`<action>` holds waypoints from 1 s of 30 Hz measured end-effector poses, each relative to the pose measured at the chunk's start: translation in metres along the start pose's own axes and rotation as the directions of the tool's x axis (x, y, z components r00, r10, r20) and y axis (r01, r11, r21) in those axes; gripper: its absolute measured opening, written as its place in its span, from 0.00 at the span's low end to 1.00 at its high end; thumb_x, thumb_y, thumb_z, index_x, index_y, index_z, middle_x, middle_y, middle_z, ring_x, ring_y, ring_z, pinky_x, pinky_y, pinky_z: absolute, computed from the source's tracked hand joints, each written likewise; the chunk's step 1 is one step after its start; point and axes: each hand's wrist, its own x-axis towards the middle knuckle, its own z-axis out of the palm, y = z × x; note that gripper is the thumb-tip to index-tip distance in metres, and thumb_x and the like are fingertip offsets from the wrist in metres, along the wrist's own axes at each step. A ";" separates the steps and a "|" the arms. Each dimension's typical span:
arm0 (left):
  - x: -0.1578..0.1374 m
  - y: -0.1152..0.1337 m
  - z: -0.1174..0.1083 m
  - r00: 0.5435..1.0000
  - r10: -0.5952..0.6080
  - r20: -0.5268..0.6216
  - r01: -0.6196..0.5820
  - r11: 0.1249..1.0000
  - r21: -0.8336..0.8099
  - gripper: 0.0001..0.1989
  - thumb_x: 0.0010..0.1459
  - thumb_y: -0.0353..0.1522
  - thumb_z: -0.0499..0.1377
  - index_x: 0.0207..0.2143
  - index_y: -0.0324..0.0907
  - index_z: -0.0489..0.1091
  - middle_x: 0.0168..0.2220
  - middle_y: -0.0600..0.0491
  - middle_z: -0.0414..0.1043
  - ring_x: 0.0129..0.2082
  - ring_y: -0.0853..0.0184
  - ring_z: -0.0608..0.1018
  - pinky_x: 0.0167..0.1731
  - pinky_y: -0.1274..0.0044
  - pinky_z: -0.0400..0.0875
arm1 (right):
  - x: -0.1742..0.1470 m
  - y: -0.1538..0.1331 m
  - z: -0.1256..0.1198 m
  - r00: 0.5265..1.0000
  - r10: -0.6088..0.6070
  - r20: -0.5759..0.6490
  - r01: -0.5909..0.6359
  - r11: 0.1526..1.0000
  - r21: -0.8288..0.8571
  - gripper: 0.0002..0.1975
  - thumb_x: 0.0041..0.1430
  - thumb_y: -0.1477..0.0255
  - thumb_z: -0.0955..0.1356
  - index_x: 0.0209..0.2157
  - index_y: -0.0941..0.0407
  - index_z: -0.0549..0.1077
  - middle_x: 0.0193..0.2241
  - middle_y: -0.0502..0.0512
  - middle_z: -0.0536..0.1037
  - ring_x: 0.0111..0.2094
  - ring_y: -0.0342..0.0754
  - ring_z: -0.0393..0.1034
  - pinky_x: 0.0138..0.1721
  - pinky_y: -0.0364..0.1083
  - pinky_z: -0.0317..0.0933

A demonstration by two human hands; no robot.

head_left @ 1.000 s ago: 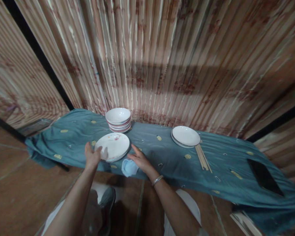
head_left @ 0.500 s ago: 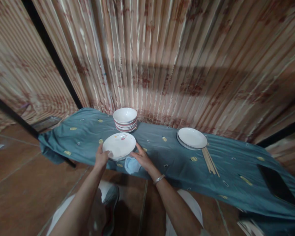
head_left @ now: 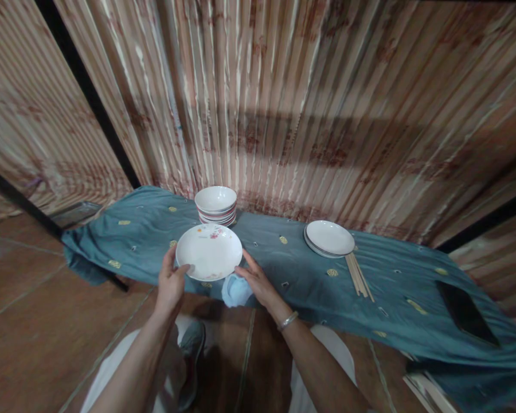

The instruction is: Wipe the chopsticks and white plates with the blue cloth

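Between my two hands is a white plate [head_left: 208, 255] with a small floral print, raised over the near edge of the table. My left hand [head_left: 172, 281] grips its left rim, thumb on top. At the right rim, my right hand [head_left: 258, 280] holds it too, and a light blue cloth [head_left: 235, 290] hangs by those fingers, below the plate. Just behind the plate stands a stack of white bowls [head_left: 215, 202] with red-banded rims.
A teal patterned cloth covers the long table [head_left: 266, 252]. Toward the right lie stacked plates [head_left: 330, 237], wooden chopsticks [head_left: 358, 276] and a dark flat object [head_left: 466, 312]. Black posts [head_left: 88, 92] rise at the left, before a striped curtain [head_left: 275, 103].
The plate has come up and nearer to me, now tilted so more of its face shows. Both hands have moved with it. The view has shifted slightly.
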 end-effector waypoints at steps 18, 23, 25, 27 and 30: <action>-0.087 0.012 0.113 0.744 -0.480 0.466 0.628 0.741 -0.239 0.38 0.39 0.26 0.61 0.56 0.54 0.58 0.34 0.55 0.71 0.27 0.69 0.75 0.29 0.74 0.73 | -0.056 -0.040 -0.153 0.779 -0.245 -0.578 0.016 0.928 -0.373 0.19 0.48 0.62 0.70 0.42 0.55 0.76 0.33 0.53 0.80 0.37 0.52 0.72 0.46 0.53 0.62; -0.099 0.002 0.140 0.705 -0.518 0.484 0.674 0.701 -0.233 0.39 0.39 0.24 0.60 0.55 0.54 0.57 0.40 0.54 0.71 0.28 0.70 0.74 0.28 0.76 0.72 | -0.054 -0.040 -0.161 0.732 -0.437 -0.522 0.031 0.787 -0.616 0.17 0.56 0.65 0.65 0.46 0.57 0.73 0.41 0.58 0.78 0.44 0.52 0.71 0.49 0.51 0.61; -0.100 -0.002 0.146 0.701 -0.528 0.479 0.680 0.697 -0.227 0.40 0.39 0.23 0.60 0.56 0.54 0.56 0.43 0.53 0.70 0.28 0.70 0.73 0.27 0.77 0.71 | -0.053 -0.036 -0.150 0.826 -0.445 -0.347 -0.001 0.614 -0.790 0.15 0.58 0.71 0.63 0.47 0.57 0.72 0.46 0.59 0.77 0.47 0.51 0.70 0.50 0.49 0.61; -0.099 -0.005 0.150 0.699 -0.517 0.494 0.676 0.702 -0.223 0.40 0.40 0.24 0.60 0.57 0.55 0.55 0.44 0.53 0.70 0.29 0.70 0.73 0.26 0.77 0.71 | -0.054 -0.033 -0.135 0.938 -0.321 -0.130 -0.009 0.355 -0.935 0.14 0.59 0.77 0.62 0.45 0.58 0.73 0.47 0.60 0.76 0.48 0.50 0.70 0.51 0.47 0.59; -0.095 -0.009 0.152 0.697 -0.497 0.517 0.667 0.714 -0.213 0.38 0.43 0.27 0.61 0.58 0.54 0.55 0.44 0.52 0.71 0.30 0.68 0.74 0.27 0.77 0.70 | -0.057 -0.034 -0.119 0.993 -0.110 0.030 0.037 0.054 -0.998 0.13 0.61 0.78 0.60 0.40 0.59 0.75 0.44 0.61 0.77 0.47 0.51 0.70 0.49 0.46 0.59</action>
